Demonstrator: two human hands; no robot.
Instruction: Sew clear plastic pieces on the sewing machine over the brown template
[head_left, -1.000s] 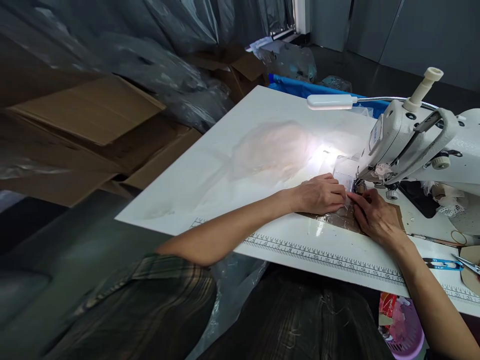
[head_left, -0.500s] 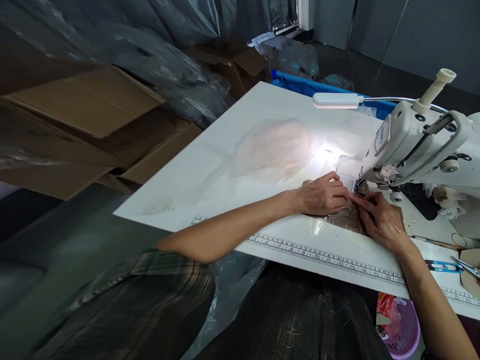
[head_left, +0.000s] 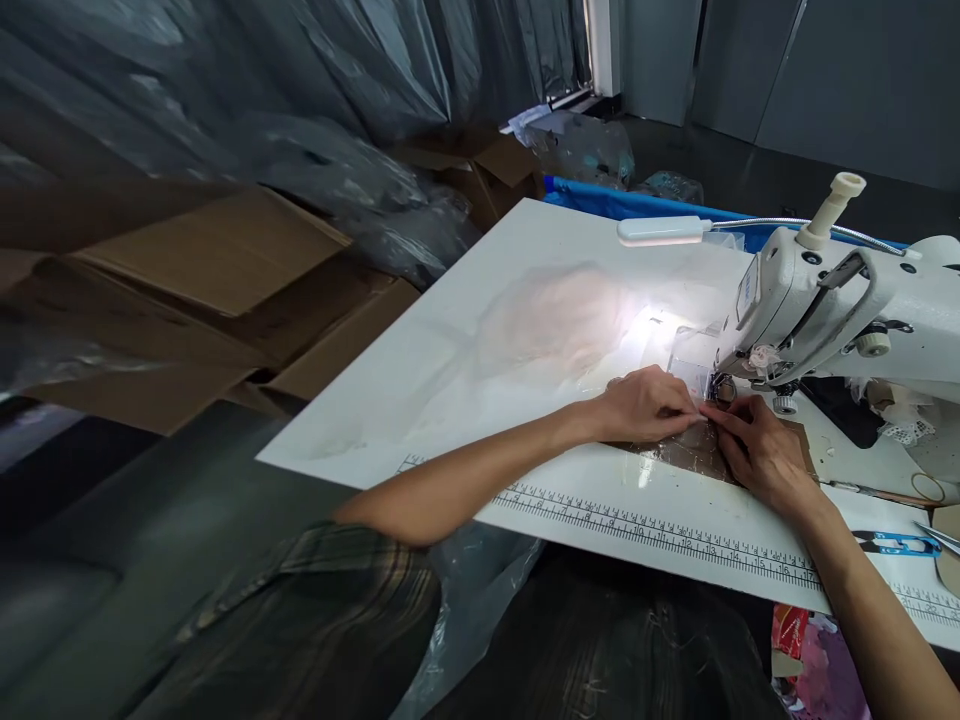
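My left hand [head_left: 651, 405] is closed, its thumb and fingers pinched together just left of the presser foot of a white sewing machine [head_left: 784, 295]. My right hand [head_left: 769, 455] is closed too, its forefinger and thumb meeting the left fingertips in front of the foot. Between the fingertips shows a small whitish bit, too thin and small to name. Under both hands lies a brown, shiny patch [head_left: 694, 455] of the bed with clear film or tape on it. A hazy pale pink heap [head_left: 555, 315], like sheer fabric, spreads on the white table [head_left: 427, 350] to the left.
A lamp [head_left: 660, 231] lights the sewing area. Blue thread snips [head_left: 900, 543] and scissors [head_left: 941, 538] lie at the right. A printed ruler [head_left: 637, 530] runs along the front edge. Cardboard boxes [head_left: 217, 250] stand left; a pink-filled basket [head_left: 829, 670] sits below.
My view has turned slightly, so the table and machine sit lower in it. The left hand has gone from a curled fist to a pinch closer to the right fingertips.
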